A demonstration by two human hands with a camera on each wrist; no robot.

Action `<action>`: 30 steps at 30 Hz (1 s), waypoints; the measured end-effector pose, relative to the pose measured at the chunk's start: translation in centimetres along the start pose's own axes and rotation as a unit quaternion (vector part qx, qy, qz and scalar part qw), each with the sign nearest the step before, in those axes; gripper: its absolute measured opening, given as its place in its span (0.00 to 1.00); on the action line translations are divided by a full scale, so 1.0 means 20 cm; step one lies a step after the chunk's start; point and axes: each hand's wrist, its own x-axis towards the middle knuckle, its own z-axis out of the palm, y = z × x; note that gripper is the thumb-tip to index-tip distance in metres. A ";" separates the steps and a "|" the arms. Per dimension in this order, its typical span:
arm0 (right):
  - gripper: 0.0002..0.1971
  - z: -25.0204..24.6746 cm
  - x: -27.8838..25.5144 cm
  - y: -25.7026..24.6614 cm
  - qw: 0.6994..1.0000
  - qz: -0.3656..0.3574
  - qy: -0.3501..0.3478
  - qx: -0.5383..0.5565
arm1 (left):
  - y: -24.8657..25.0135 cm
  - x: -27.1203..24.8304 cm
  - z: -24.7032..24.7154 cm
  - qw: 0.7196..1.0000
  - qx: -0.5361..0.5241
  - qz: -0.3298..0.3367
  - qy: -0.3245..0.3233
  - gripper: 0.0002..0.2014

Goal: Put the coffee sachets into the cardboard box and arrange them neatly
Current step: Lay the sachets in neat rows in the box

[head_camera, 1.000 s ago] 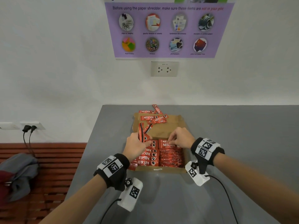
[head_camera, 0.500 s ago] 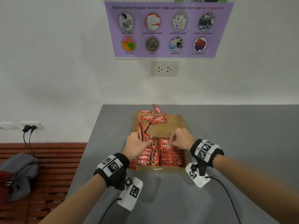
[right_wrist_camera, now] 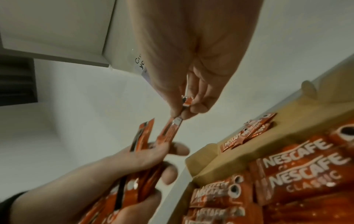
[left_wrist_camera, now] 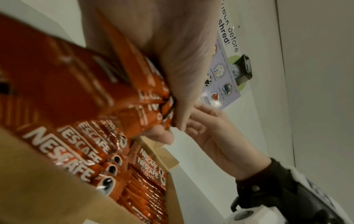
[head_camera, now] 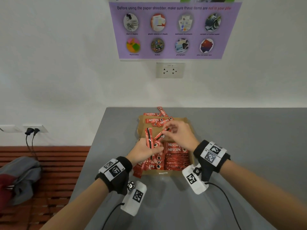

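A shallow cardboard box (head_camera: 189, 163) lies open on the grey table, its near half packed with rows of red coffee sachets (head_camera: 176, 156). My left hand (head_camera: 146, 151) holds a bunch of sachets (head_camera: 148, 138) upright over the box's left side; the same bunch (left_wrist_camera: 134, 94) fills the left wrist view. My right hand (head_camera: 177, 133) pinches the top end of one sachet (head_camera: 160, 135) that leans out of that bunch, and the right wrist view shows this sachet (right_wrist_camera: 170, 133) between thumb and forefinger. Several loose sachets (head_camera: 157, 120) lie on the box's far flap.
The grey table (head_camera: 249, 146) meets a white wall with a socket (head_camera: 170, 70) and a purple poster (head_camera: 174, 29). Left of the table is a wooden bench (head_camera: 49, 171) with a grey garment (head_camera: 20, 178). Cables trail from both wrist cameras across the near table.
My right hand has left the packed right-hand row, risen and moved left to the bunch in my left hand, where it now pinches one sachet. The left hand stayed about in place.
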 end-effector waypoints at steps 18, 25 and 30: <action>0.19 -0.12 -0.06 0.08 0.994 0.009 -0.109 0.002 | -0.03 0.05 -0.03 0.982 -0.062 0.008 0.178 0.09; 0.09 0.00 -0.06 0.09 0.998 0.048 -0.011 0.045 | -0.02 0.06 0.06 0.978 -0.096 0.038 0.182 0.07; 0.05 -0.01 -0.03 0.04 0.999 0.010 0.030 0.043 | -0.01 0.06 0.11 0.991 -0.043 0.041 0.122 0.02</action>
